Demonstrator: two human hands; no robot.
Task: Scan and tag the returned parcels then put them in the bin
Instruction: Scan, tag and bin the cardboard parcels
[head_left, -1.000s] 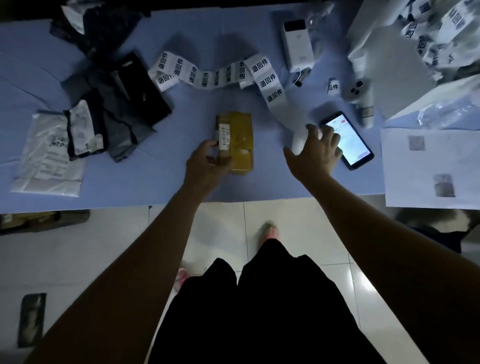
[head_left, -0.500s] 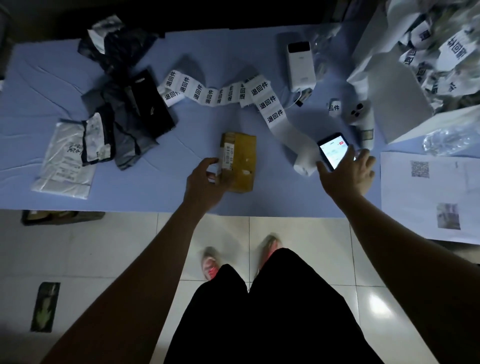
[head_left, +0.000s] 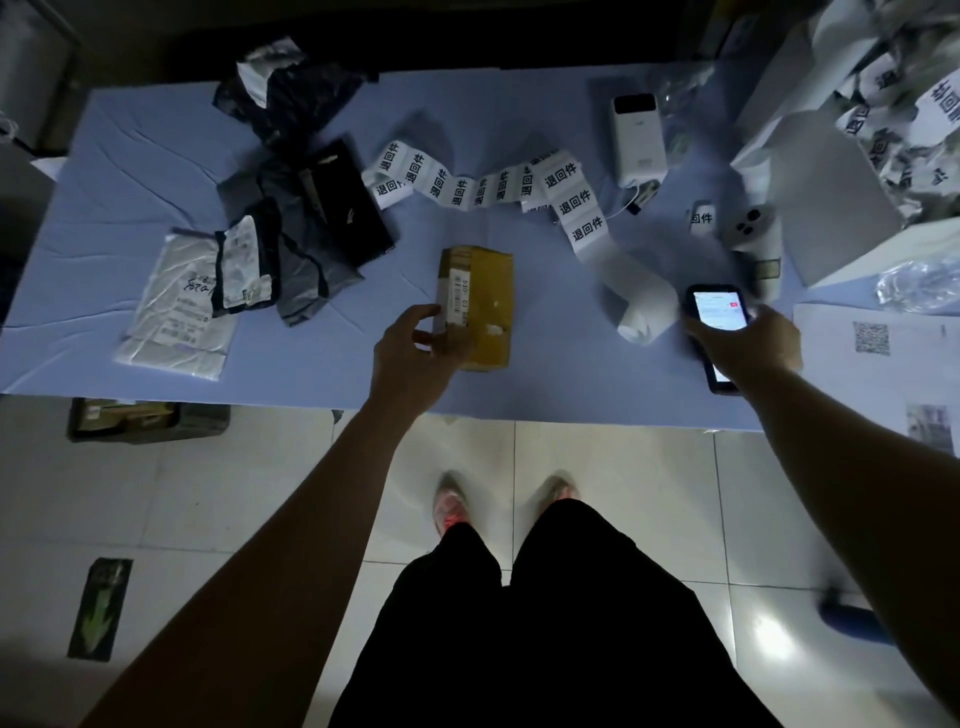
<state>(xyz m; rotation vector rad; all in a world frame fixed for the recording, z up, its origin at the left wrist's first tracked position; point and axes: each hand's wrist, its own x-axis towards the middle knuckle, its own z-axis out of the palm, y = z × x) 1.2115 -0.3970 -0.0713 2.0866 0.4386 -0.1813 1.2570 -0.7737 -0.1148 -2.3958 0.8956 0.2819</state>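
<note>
A small yellow cardboard parcel (head_left: 485, 301) with a white barcode label lies near the front middle of the blue table (head_left: 130, 156). My left hand (head_left: 415, 353) grips its near left corner. My right hand (head_left: 748, 343) holds a black smartphone (head_left: 714, 312) with a lit screen, to the right of the parcel. A roll of white return labels (head_left: 641, 306) lies between them, its printed strip (head_left: 483, 189) trailing back across the table.
Dark and white poly-bag parcels (head_left: 270, 249) lie at the left. A white label printer (head_left: 638, 137) and a white handheld scanner (head_left: 753, 234) sit at the back right, beside a bin of label-covered parcels (head_left: 893, 104). Printed sheets (head_left: 878, 353) lie at right. A dark crate (head_left: 145, 421) stands on the floor.
My right hand went right from beside the label roll to the phone and took hold of it. My left hand stayed on the yellow parcel.
</note>
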